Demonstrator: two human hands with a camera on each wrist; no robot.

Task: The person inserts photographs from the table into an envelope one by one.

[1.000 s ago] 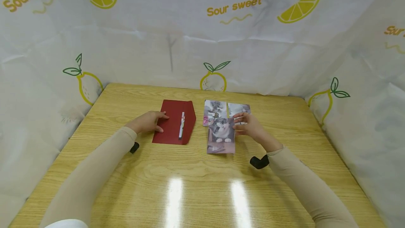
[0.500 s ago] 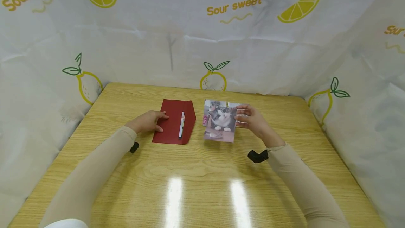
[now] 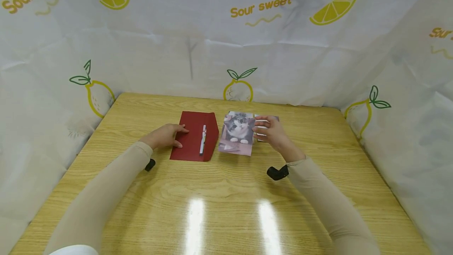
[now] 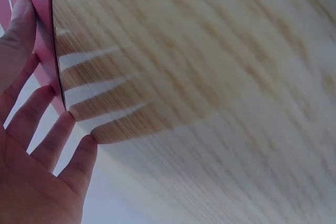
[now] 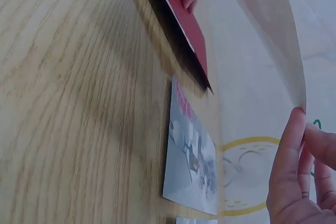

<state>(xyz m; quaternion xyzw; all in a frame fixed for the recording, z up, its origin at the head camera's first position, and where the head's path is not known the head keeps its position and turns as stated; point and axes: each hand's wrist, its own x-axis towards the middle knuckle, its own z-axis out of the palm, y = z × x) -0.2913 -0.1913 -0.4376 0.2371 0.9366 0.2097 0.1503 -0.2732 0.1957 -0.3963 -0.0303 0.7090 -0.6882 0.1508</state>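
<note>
A red envelope (image 3: 190, 141) lies on the table, its pointed flap to the right and white-edged contents showing at a slot. My left hand (image 3: 165, 135) rests on its left part with fingers spread; in the left wrist view the straight fingers of that hand (image 4: 47, 150) touch the envelope's edge (image 4: 44, 30). Between thumb and fingers my right hand (image 3: 274, 132) pinches the right edge of a cat picture card (image 3: 238, 133). The right wrist view has this card (image 5: 273, 30) raised above the table, with another picture card (image 5: 191, 166) lying below.
A further picture card (image 3: 276, 118) lies partly behind my right hand. The wooden table (image 3: 226, 192) meets a white cloth backdrop (image 3: 170, 62) printed with lemons. Black straps or mounts (image 3: 277, 172) hang by both wrists.
The cat card has risen from the nearer side over the other cards and shifted left toward the envelope, carried by my right hand. My left hand has stayed on the envelope.
</note>
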